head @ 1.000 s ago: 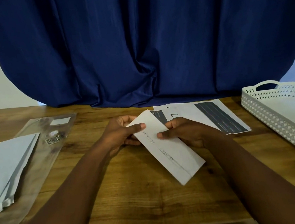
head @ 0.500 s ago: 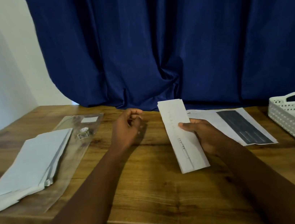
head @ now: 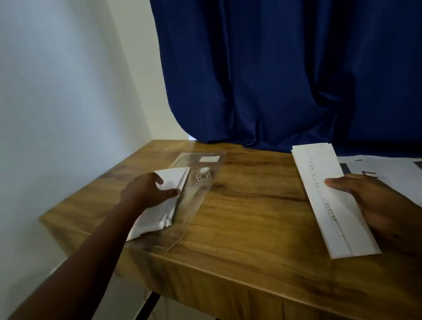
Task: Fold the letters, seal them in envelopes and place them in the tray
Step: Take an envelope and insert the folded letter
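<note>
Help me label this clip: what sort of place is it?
Probably a home or small office corner used as a desk: a wooden table against a plain white wall, a blue curtain behind, envelopes and printed sheets laid out.

**One head-worn view, turned toward the table's left corner**

The single wide-angle camera looks forward and down from the person's head, close over the wooden table, facing its left corner, the white wall and blue curtain behind.
</note>
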`<move>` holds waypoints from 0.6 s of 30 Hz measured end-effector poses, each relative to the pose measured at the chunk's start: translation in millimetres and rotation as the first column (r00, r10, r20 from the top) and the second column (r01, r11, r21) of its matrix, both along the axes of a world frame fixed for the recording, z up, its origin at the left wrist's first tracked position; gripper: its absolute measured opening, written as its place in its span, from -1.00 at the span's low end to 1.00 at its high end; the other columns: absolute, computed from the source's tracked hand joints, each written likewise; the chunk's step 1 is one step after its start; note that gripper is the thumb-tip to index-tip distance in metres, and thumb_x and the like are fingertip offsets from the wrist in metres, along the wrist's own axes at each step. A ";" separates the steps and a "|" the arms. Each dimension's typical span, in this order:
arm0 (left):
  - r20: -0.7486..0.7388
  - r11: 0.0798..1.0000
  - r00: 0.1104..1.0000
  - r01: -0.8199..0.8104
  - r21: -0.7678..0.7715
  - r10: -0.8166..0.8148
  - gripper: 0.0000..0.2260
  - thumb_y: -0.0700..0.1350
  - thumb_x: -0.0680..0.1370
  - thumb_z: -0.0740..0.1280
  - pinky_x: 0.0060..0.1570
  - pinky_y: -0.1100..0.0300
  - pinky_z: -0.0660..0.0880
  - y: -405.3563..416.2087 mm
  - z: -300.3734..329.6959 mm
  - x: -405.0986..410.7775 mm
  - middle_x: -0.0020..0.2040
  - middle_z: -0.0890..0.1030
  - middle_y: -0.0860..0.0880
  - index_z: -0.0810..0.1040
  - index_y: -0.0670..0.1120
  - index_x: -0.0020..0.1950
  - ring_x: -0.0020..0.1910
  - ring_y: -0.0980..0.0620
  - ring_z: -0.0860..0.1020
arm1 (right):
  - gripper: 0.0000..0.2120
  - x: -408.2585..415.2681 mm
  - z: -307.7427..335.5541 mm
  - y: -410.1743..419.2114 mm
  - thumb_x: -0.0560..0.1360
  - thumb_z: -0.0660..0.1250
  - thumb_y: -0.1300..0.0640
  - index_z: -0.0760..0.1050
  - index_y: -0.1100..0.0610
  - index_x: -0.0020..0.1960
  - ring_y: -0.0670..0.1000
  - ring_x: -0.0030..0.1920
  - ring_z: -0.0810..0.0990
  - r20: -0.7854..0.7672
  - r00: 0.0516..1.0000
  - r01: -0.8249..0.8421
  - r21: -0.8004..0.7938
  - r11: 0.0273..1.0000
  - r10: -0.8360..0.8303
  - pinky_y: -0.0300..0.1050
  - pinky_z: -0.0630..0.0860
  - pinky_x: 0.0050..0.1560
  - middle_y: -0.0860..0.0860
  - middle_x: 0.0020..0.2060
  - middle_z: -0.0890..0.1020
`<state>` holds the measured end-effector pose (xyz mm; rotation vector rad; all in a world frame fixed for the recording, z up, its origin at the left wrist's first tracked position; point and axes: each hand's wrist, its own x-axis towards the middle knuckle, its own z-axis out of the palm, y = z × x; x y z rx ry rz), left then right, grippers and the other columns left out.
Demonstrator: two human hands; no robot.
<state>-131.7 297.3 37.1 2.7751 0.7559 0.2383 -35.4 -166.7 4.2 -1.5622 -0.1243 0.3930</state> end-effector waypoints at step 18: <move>0.105 0.996 0.993 -0.055 0.065 0.048 -0.74 0.01 0.58 0.37 -0.17 0.11 0.46 27.3 57.3 -24.7 -0.15 0.68 -0.19 0.63 -0.11 -0.23 -0.11 -0.19 0.63 | -0.74 -3.9 0.7 3.6 0.54 0.40 0.05 0.55 0.05 0.22 0.15 -0.23 0.75 0.004 1.000 -0.018 -0.009 1.000 0.018 0.12 0.65 -0.17 0.13 -0.11 0.75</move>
